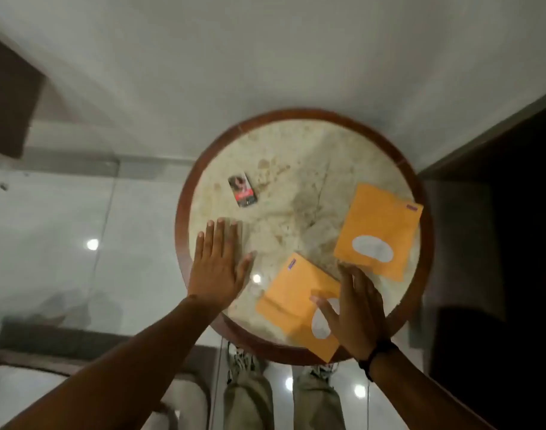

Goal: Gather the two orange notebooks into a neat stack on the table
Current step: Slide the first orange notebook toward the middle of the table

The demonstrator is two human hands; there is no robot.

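Observation:
Two orange notebooks lie apart on the round stone-topped table (pixel 296 156). The far notebook (pixel 383 218) sits at the right edge, with a white oval label near its lower side. The near notebook (pixel 293 296) lies at the front edge, its corner hanging over the wooden rim. My right hand (pixel 355 311) is flat with fingers spread, over the near notebook's right part and hiding part of its white label; its fingertips reach toward the far notebook. My left hand (pixel 218 265) hovers flat and empty over the table's left side.
A small dark card box (pixel 243 191) lies on the table's left part. The table has a reddish wooden rim (pixel 184 193). A pale wall stands behind it, a dark doorway to the right, glossy floor tiles to the left. My legs and shoes (pixel 243 364) are below the table.

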